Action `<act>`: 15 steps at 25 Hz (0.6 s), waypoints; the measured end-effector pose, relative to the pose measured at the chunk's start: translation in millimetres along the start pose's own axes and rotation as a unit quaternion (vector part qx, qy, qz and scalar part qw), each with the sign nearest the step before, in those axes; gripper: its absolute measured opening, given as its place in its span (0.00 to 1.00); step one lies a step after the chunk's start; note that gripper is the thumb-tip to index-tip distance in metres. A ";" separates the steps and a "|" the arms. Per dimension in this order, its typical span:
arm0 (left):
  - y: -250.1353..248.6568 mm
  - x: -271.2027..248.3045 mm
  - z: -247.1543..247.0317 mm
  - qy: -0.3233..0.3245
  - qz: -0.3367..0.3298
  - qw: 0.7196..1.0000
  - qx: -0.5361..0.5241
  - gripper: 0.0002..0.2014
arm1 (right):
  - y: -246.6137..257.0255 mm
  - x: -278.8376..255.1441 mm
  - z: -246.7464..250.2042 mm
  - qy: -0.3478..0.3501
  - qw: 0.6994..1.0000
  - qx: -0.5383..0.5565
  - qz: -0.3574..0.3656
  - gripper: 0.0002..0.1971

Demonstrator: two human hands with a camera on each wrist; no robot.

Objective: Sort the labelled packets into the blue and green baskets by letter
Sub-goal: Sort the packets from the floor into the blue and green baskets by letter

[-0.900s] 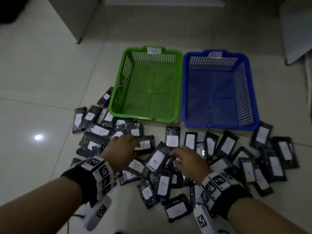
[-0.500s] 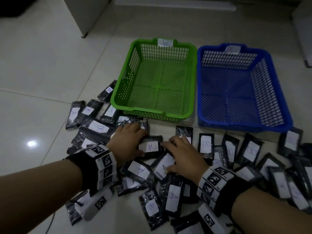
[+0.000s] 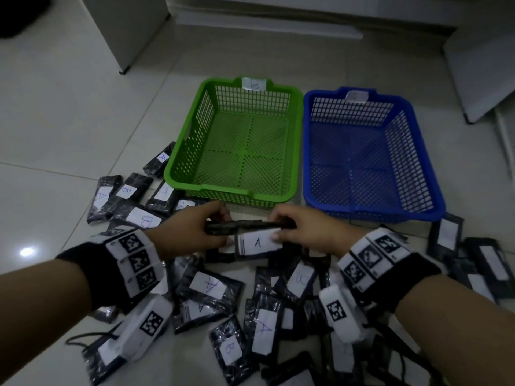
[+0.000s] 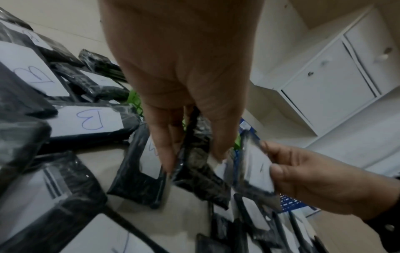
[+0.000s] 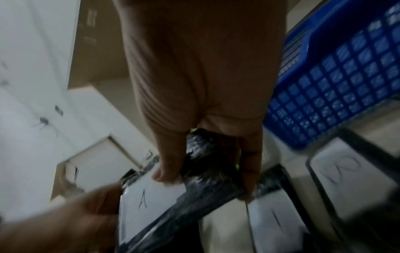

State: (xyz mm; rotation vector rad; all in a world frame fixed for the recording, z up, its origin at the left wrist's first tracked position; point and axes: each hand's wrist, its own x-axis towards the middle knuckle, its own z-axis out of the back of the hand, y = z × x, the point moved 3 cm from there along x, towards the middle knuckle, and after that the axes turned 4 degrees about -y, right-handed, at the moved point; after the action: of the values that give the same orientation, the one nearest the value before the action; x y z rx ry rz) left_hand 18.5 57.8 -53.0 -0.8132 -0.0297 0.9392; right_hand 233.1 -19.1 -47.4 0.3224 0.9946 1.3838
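The green basket (image 3: 223, 189) and the blue basket (image 3: 376, 215) stand side by side on the floor, both empty, each with a white tag on its far rim. Just in front of the green basket my left hand (image 3: 220, 227) pinches a black packet (image 3: 223, 228) seen edge-on, its label hidden. In the left wrist view its fingers (image 4: 164, 154) and thumb clamp that packet (image 4: 194, 164). My right hand (image 3: 278, 229) grips a packet labelled A (image 3: 257, 243), thumb on the white label. The right wrist view shows that hand (image 5: 203, 184) on the A packet (image 5: 151, 196).
Several black packets with white A or B labels lie scattered on the tile floor, such as an A packet (image 3: 207, 285) and a B packet (image 3: 230, 348). A white cabinet (image 3: 133, 23) stands far left. White furniture (image 3: 479, 79) stands far right.
Both hands have lifted off the pile, each holding a packet, and now meet in front of the green basket. The head view has moved closer.
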 end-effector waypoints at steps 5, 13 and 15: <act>-38.8 8.4 8.1 -0.089 -0.006 0.970 -0.226 0.11 | -32.3 -13.3 95.8 -0.205 0.961 0.182 -0.039 0.05; -140.1 108.9 -28.1 -0.136 -0.080 0.965 -0.210 0.14 | -139.3 -33.4 147.3 -0.337 0.917 -0.016 -0.212 0.12; -150.9 133.6 -47.8 -0.133 -0.091 0.983 -0.088 0.16 | -146.0 -33.5 143.3 -0.298 0.929 -0.047 -0.213 0.14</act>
State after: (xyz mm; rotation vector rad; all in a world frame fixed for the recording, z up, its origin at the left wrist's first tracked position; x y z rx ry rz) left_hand 223.8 77.1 -33.3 -0.8286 -0.4176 0.8740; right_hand 439.8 -31.7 -55.9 0.3951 0.4505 0.8497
